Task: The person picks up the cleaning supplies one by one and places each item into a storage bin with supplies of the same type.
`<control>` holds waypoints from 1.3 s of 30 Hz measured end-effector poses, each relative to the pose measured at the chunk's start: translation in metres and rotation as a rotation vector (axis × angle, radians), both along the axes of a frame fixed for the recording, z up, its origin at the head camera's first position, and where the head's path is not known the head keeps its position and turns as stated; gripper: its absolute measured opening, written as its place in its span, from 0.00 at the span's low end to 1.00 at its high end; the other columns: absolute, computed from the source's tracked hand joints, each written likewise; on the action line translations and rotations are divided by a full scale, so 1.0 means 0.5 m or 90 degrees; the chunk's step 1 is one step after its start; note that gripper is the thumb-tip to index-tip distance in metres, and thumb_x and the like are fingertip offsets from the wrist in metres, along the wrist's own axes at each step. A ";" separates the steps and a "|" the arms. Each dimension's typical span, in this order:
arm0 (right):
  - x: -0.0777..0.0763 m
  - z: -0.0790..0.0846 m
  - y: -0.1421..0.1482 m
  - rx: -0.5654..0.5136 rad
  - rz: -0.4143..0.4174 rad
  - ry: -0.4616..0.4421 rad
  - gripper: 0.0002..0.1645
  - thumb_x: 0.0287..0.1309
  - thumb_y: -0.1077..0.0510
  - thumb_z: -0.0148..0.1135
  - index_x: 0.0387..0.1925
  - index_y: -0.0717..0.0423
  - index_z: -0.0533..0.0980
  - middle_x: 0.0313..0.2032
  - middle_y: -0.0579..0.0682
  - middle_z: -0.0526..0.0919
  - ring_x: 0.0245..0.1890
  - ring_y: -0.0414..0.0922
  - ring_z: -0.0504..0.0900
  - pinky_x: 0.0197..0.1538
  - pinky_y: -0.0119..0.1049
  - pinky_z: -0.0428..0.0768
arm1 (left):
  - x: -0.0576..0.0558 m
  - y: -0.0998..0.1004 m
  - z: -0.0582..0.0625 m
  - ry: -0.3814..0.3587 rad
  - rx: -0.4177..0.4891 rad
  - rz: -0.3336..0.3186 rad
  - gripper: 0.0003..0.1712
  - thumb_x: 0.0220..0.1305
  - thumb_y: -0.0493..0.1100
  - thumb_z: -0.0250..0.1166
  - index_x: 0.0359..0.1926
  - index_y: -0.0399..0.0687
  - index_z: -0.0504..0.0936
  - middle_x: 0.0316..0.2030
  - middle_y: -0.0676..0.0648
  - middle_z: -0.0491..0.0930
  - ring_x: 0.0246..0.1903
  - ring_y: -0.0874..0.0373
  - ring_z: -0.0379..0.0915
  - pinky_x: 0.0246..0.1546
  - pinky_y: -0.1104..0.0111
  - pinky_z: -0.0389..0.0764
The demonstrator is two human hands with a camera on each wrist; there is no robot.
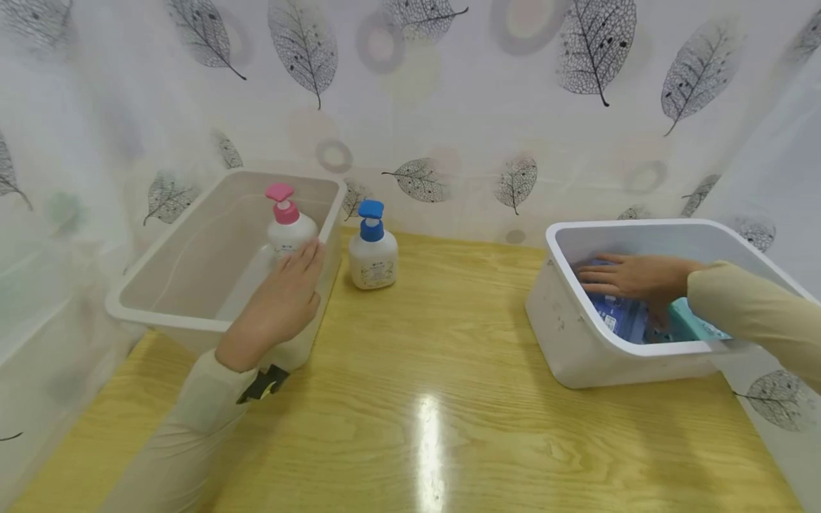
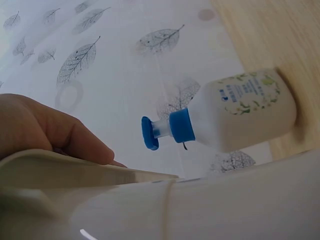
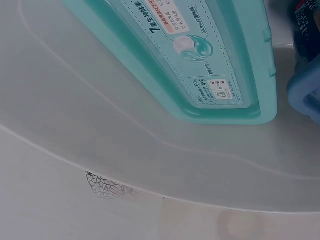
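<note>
1. A yellow wood-grained counter [image 1: 410, 342] is stretching across the scene, its glossy top reflecting a bright strip of light [image 1: 428, 456].
2. Behind and beside it, a pale cloth [image 1: 417, 92] is hanging, showing skeletal dark leaves and soft rings.
3. On the left side of the counter, a deep cream plastic tub [image 1: 169, 323] with rounded corners and a rolled rim is standing; inside, a smooth white bottle with a pink pump [image 1: 291, 231] is sitting near the right wall.
4. Just outside that wall, a squarish white bottle with a blue pump [image 1: 373, 260] is standing upright, its label wearing a leafy green wreath.
5. The left hand [image 1: 276, 306] is resting at the cream tub's rim, fingers nearly straight; whether they are touching the pink-pump bottle, I cannot tell.
6. On the right, a white plastic tub [image 1: 564, 335] is holding a glossy blue package [image 1: 609, 306] and a rigid teal box [image 3: 225, 114] with a recessed, printed face.
7. The right hand [image 1: 648, 276] is reaching inside over the blue package, fingers extended; its thumb's contact is hidden. Cream sleeves [image 1: 750, 303] are covering both forearms.
</note>
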State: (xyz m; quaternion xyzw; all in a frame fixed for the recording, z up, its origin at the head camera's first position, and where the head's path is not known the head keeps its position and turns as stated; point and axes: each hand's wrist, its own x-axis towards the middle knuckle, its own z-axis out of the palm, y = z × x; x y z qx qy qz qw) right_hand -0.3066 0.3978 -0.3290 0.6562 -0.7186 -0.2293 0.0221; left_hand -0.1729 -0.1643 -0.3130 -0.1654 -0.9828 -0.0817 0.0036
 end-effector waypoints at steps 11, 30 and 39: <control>0.024 0.041 -0.003 0.001 -0.115 0.010 0.90 0.02 0.24 0.74 0.73 0.50 0.44 0.72 0.52 0.53 0.75 0.45 0.33 0.72 0.33 0.20 | 0.002 0.002 0.012 -0.010 0.003 0.002 0.37 0.66 0.37 0.45 0.70 0.28 0.42 0.72 0.32 0.40 0.73 0.39 0.35 0.72 0.48 0.41; 0.078 0.141 -0.041 -0.108 -0.286 0.077 0.62 0.22 0.44 0.80 0.64 0.59 0.63 0.60 0.63 0.71 0.61 0.61 0.66 0.75 0.45 0.28 | 0.001 0.002 0.010 -0.022 0.008 -0.001 0.36 0.66 0.37 0.44 0.70 0.28 0.42 0.72 0.31 0.40 0.73 0.38 0.34 0.72 0.47 0.40; 0.108 0.182 -0.072 -0.171 -0.385 0.108 0.59 0.30 0.43 0.76 0.65 0.62 0.62 0.60 0.65 0.69 0.61 0.63 0.64 0.74 0.54 0.31 | 0.002 0.004 0.008 -0.025 0.011 -0.004 0.36 0.67 0.37 0.43 0.70 0.27 0.42 0.72 0.31 0.39 0.73 0.38 0.33 0.72 0.47 0.40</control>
